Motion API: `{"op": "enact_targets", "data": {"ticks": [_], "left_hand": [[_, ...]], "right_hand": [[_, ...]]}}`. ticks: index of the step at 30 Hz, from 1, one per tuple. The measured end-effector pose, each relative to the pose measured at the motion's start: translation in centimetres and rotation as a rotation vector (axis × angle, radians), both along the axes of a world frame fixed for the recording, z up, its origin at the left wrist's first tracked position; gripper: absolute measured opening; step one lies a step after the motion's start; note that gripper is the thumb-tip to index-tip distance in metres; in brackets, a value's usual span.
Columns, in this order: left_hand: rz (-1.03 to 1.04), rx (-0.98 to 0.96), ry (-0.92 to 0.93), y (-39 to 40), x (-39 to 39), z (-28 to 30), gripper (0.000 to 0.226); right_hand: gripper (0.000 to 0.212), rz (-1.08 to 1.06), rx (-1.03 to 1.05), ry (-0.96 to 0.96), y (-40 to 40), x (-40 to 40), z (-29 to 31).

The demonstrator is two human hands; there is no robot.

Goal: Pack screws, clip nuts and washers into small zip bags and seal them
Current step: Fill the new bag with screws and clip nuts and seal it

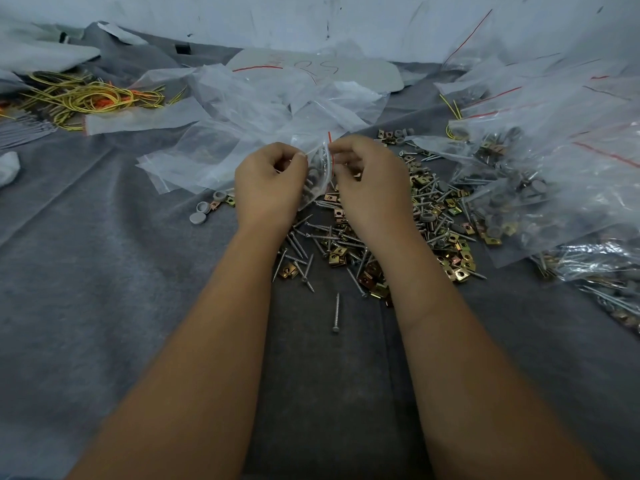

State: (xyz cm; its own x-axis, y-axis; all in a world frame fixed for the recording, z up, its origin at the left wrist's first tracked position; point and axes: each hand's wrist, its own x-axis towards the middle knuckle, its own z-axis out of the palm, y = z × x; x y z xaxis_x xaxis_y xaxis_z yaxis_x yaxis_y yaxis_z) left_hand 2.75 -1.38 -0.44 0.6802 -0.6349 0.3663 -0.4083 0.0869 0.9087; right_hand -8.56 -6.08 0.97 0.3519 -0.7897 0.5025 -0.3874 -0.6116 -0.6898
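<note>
Mostly hidden between both hands [320, 174], a small zip bag [317, 176] is pinched at its mouth; contents unclear.

Small clear zip bag [320, 168] with red seal line, upright between left hand [270, 181] and right hand [370, 181], both pinching its top edge; grey washers and screws inside. Loose screws [311, 237], brass clip nuts [453, 265], grey washers [204, 211] scattered on grey cloth beneath. Filled bags [540, 188] piled right, empty bags [242, 112] behind.

Illegible red scrawl on grey sheet [346, 69]
</note>
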Motion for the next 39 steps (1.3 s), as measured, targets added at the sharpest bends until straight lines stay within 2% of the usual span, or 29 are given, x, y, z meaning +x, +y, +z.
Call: {"op": "enact_targets", "data": {"ticks": [3,6,8,12,14,21,28,34,36,39], "left_hand": [[0.005,0.006,0.012,-0.1,0.2,0.0,0.023],[-0.003,0.006,0.012,-0.1,0.2,-0.1,0.025],[0.0,0.001,0.017,-0.1,0.2,-0.2,0.025],[0.002,0.003,0.025,-0.2,0.3,-0.2,0.025],[-0.001,0.006,0.023,-0.2,0.2,-0.2,0.025],[-0.012,0.007,0.031,-0.1,0.2,-0.1,0.025],[-0.015,0.007,0.022,-0.1,0.2,-0.1,0.024],[-0.011,0.019,0.032,-0.2,0.2,-0.1,0.023],[-0.014,0.015,0.031,-0.1,0.2,-0.1,0.022],[-0.013,0.013,0.034,0.0,0.1,-0.1,0.023]], "right_hand": [[0.029,-0.135,0.044,-0.006,-0.4,-0.9,0.4],[0.034,-0.161,0.148,0.04,-0.7,-1.5,0.7],[0.035,-0.153,0.156,0.174,-0.7,-1.5,0.8],[0.035,-0.161,0.046,0.643,-0.5,-1.3,0.4],[0.034,-0.161,-0.004,0.716,-0.5,-1.3,0.1],[0.026,-0.182,-0.054,0.619,-0.8,-1.3,0.0],[0.023,-0.252,-0.045,0.727,-1.1,-1.8,0.0],[0.021,-0.236,-0.097,0.718,-1.0,-1.7,0.1],[0.019,-0.206,-0.109,0.673,-0.9,-1.6,0.1],[0.01,-0.129,-0.01,0.497,-0.5,-1.4,0.3]]}}
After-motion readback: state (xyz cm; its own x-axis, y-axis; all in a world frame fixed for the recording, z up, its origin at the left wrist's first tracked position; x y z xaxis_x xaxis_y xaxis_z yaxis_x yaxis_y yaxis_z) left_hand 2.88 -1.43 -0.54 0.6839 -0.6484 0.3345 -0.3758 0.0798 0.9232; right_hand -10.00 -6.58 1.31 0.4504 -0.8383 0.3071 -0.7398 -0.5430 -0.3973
